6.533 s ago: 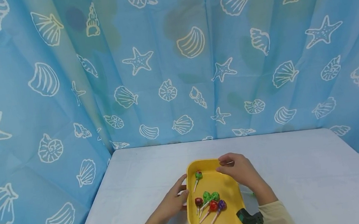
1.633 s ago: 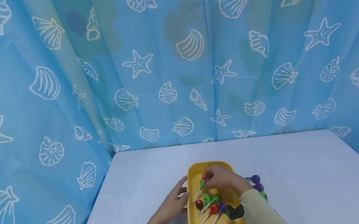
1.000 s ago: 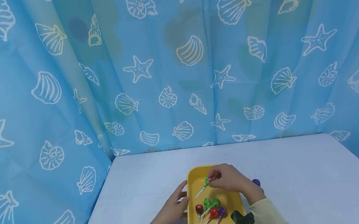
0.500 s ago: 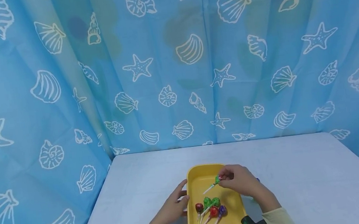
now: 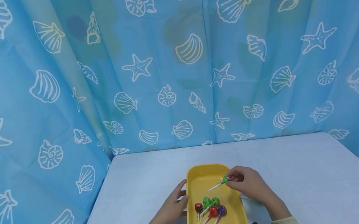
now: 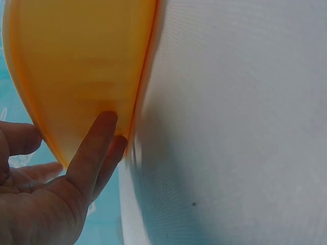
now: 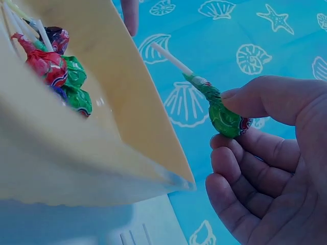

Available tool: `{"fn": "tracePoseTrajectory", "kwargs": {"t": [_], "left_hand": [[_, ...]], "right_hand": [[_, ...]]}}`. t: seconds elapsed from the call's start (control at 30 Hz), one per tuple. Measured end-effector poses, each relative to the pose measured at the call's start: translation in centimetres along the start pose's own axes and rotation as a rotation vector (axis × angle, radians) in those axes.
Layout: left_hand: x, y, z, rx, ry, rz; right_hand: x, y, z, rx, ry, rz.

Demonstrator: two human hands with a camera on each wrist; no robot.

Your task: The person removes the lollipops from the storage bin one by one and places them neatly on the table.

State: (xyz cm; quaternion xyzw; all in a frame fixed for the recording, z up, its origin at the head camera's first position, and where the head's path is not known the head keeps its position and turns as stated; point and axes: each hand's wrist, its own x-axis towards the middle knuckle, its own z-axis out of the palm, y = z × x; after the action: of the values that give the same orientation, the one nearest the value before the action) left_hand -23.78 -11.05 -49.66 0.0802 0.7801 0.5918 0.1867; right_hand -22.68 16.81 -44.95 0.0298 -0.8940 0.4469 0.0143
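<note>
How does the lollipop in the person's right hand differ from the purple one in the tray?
The held lollipop is mostly green; the purple lollipop is purple. The right hand pinches the held lollipop, while the purple lollipop lies in the yellow tray. Both have round heads and pale sticks.

Head view's well back, facing forward and down over left hand (image 5: pixel 171 207), right hand (image 5: pixel 251 184) and curtain (image 5: pixel 161 69). Wrist views look along each hand, super close: left at the tray (image 6: pixel 76 61), right at the lollipop (image 7: pixel 223 120). All three catch the tray.
</note>
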Motion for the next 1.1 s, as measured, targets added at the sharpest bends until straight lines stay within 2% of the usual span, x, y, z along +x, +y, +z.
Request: {"fn": "tracePoseTrajectory", "kwargs": {"t": [0.5,0.9,1.1], "left_hand": [[-0.1,0.1,0.0,-0.008,0.0,0.005],[0.2,0.2,0.2,-0.008,-0.003,0.013],[0.1,0.2,0.1,0.028,0.01,-0.022]], "right_hand": [[-0.9,1.2,-1.1,-0.01,0.056,0.027],[-2.1,2.4,-2.4,-0.041,0.136,0.033],[-2.6,3.2,-2.7,-0.012,0.142,0.075]]}}
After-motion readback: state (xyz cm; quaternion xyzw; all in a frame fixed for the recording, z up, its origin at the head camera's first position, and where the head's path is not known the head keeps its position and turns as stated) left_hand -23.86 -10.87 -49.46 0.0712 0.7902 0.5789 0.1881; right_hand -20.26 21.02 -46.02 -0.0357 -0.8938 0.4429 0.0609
